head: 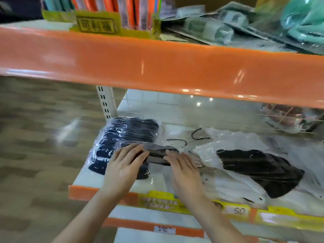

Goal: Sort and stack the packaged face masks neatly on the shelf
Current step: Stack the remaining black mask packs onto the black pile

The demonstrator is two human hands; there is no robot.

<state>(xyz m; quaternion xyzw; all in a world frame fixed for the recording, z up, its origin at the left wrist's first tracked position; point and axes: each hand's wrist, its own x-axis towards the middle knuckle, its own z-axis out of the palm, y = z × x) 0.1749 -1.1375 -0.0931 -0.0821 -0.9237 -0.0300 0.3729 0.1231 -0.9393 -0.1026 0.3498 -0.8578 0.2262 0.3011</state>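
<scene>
Both hands meet over the middle shelf and hold one packaged dark mask between them. The left hand has its fingers stretched forward and laid along the packet's left end, with the thumb side tucked under it as far as the blur allows one to tell. The right hand mirrors it, its fingers resting on the packet's right end; whether they curl round the far edge cannot be told.

Just beyond and to the left of the left hand lies a stack of dark blue masks in clear wrap, partly under that hand. To the right of the right hand spreads a loose heap of white packaged masks, and on it lies a black mask packet, well apart from both hands. Beyond the right hand, black ear loops show through crinkled plastic.

Below both wrists runs a yellow price strip on the shelf's orange front edge. Above the hands runs the orange upper shelf edge.
</scene>
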